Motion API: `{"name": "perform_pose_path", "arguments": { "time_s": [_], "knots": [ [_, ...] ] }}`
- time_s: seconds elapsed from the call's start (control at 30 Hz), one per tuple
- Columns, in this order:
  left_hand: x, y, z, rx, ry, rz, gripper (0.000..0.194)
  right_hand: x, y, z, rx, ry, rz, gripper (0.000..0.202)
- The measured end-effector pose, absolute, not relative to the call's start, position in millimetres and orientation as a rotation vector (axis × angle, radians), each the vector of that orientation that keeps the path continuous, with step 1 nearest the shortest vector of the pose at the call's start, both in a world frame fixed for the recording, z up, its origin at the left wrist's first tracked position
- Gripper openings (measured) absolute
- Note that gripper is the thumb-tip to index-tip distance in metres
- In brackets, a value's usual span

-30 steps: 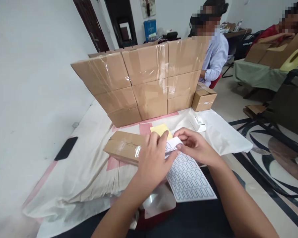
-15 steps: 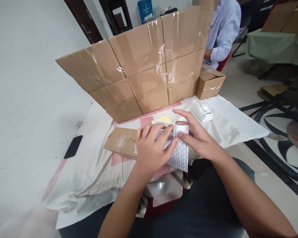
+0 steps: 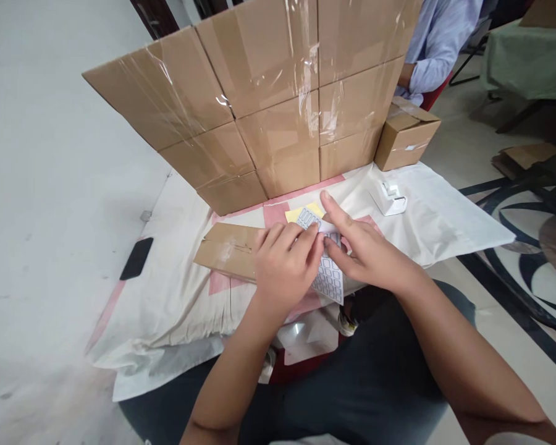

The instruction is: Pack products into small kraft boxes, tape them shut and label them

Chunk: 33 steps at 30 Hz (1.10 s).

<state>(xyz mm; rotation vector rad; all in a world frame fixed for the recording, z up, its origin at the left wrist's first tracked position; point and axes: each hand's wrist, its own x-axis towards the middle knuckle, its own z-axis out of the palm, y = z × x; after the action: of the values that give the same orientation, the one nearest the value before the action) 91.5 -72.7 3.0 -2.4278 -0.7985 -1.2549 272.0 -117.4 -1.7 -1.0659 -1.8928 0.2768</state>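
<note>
At the frame's center, the label sheet (image 3: 330,278) lies between both hands, pinched by left hand (image 3: 285,262) and right hand (image 3: 366,253), fingers curled.

a pale wall (image 3: 50,154) on the left; dark curved patterns (image 3: 528,247) on the light floor (image 3: 472,321).

Fingers (image 3: 313,247) apparently grip the label sheet (image 3: 330,277).

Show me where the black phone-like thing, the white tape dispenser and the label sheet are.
Black phone-like thing (image 3: 137,258): head view, middle of its dark face.
Tape dispenser (image 3: 394,204): head view, its white body.
Label sheet (image 3: 330,281): head view, printed lower part.
</note>
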Motion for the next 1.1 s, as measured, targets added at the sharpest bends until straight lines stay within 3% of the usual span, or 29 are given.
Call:
{"name": "perform_pose_path", "arguments": {
  "time_s": [0.5, 0.83, 1.1],
  "knots": [
    [92.9, -72.0, -9.3, -2.448, -0.970, -1.298, 0.010, 261.4, -118.3, -5.0, -1.215, -1.770, 0.303, 0.085],
    [87.0, -67.4, -18.7, -2.574, -0.852, -1.185, 0.014, 258.4, -121.6, -10.0, -1.243, -1.820, 0.301, 0.073],
    [81.8, -64.9, -17.1, -2.767, -0.966, -1.238, 0.020, 256.7, -120.0, -9.6, -1.285, -1.806, 0.307, 0.075]
  ]
}}
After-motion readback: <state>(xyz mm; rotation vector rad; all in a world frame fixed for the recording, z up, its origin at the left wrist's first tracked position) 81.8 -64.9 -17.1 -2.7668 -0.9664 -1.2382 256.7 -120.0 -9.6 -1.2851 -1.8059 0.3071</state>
